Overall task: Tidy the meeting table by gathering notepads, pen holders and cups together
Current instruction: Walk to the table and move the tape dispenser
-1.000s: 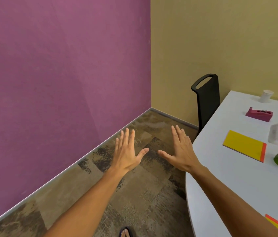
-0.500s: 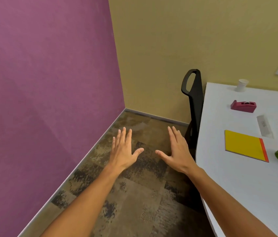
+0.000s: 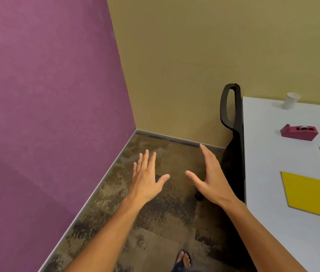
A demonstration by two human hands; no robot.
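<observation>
Over the carpet, the left hand [image 3: 147,181] and right hand [image 3: 210,179] hover palm-down, fingers spread and holding nothing, left of the desk [image 3: 269,193] edge. On the desk, well right of them, a yellow notepad [image 3: 310,195] lies flat, its red-bound edge toward the right. A paper cup [image 3: 291,100] stands near the far edge, with bare desk between.

Floor, 12 o'clock: open carpet [image 3: 155,222] under both hands.
Chair [image 3: 233,134], 2 o'clock: blocks table edge [image 3: 257,173].
Tabletop, 3 o'clock: bare strip before notepad [image 3: 310,195].
Wall [image 3: 47,114], 9 o'clock: closes that side.
</observation>
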